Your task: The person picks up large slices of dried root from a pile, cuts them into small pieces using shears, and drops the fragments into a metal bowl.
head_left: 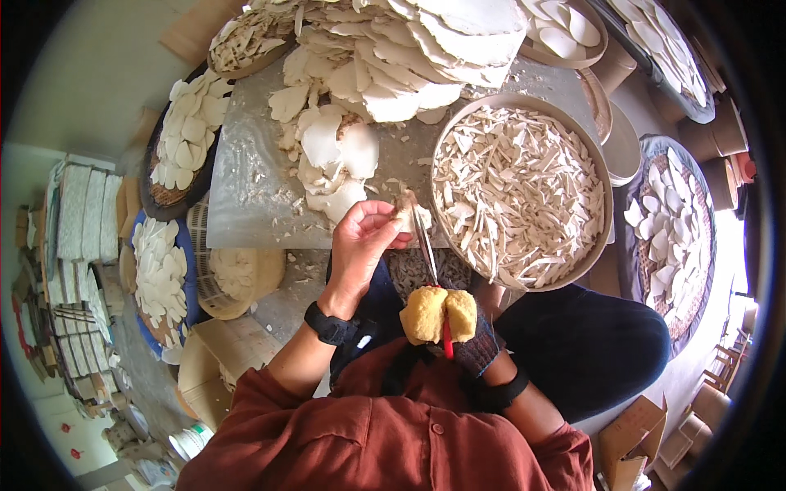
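Note:
My left hand (358,250) pinches a small pale, brownish-edged piece (407,214) between thumb and fingers. My right hand (479,352), in a dark knitted glove, is wrapped round a pair of scissors (426,250) whose handles carry thick yellow foam padding (426,317) and some red. The blades point away from me, and their tips reach the pale piece; whether they are closed on it I cannot tell. Just beyond my left hand lie loose cream-white flat pieces (337,147). To the right, a round shallow tray (607,184) is full of thin cut cream strips (520,192).
A tall heap of cream sheets (401,69) covers the far part of the grey table (246,155). Round trays of flat pieces (187,135) stand on both sides. A yellowish basket (266,274) and a cardboard box (233,352) sit left; another box (634,438) lies lower right.

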{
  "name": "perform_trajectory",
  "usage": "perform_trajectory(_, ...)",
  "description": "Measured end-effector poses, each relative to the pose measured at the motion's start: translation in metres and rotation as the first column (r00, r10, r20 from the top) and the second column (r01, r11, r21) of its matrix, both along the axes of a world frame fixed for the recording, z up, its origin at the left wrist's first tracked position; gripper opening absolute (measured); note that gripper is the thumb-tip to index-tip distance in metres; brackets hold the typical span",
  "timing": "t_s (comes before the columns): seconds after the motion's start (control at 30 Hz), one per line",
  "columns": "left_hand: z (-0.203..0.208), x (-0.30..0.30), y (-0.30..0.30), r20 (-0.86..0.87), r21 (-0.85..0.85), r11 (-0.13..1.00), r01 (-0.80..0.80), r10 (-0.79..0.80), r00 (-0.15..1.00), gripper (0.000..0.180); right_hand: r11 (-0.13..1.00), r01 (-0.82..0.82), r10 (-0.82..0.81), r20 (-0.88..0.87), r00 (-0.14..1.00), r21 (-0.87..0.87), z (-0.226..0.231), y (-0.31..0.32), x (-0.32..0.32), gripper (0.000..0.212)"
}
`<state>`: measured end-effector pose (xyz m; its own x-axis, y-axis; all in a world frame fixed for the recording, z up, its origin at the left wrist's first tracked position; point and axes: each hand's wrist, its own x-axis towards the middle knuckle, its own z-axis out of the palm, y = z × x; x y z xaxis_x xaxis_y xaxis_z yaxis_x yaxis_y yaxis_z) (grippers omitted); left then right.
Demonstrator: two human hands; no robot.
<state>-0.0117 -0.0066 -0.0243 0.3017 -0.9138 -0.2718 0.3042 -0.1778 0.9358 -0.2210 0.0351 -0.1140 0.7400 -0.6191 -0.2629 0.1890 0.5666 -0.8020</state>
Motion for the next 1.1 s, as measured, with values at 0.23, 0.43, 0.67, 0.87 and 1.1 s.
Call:
perform_trajectory(0.23, 0.005, 0.004, 0.002, 0.014, 0.004, 0.995, 0.097, -0.097, 0.995, 0.021, 0.756, -0.238, 0.035, -0.325, 0.945, -0.61, 0.037, -0.015, 0.009, 0.033)
perform_trajectory(0.43, -0.006, 0.004, 0.001, -0.042, 0.075, 0.997, -0.008, 0.011, 0.999, 0.019, 0.992, 0.021, -0.045, -0.198, 0.979, -0.125, 0.031, -0.007, 0.013, 0.032)
perform_trajectory(0.67, 0.003, 0.005, 0.001, 0.072, 0.029, 0.998, 0.061, -0.063, 0.995, 0.018, 0.651, -0.228, -0.015, -0.312, 0.95, -0.724, 0.024, -0.01, 0.007, 0.031)
perform_trajectory(0.87, 0.0, 0.003, -0.001, 0.048, 0.028, 0.997, 0.066, -0.067, 0.997, 0.013, 0.975, -0.134, 0.084, -0.268, 0.96, -0.174, 0.026, -0.007, 0.008, 0.03)
perform_trajectory(1.1, -0.008, 0.017, 0.005, -0.019, 0.088, 0.99, 0.11, -0.109, 0.994, 0.015, 0.827, -0.2, -0.037, -0.407, 0.913, -0.525, 0.055, -0.019, 0.009, 0.032)
